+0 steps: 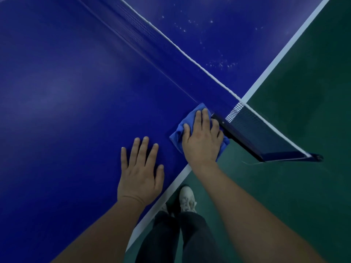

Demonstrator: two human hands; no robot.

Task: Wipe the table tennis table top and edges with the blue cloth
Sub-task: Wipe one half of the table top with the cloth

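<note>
A dark blue table tennis table top, white-lined edge. The right hand, fingers straight, presses the crumpled blue cloth onto that edge, black net bracket just right of them; left hand splayed, empty, alongside.

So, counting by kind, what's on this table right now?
Hands: 2 (left hand, right hand)
Cloth: 1
Net: 1
Total: 4
</note>
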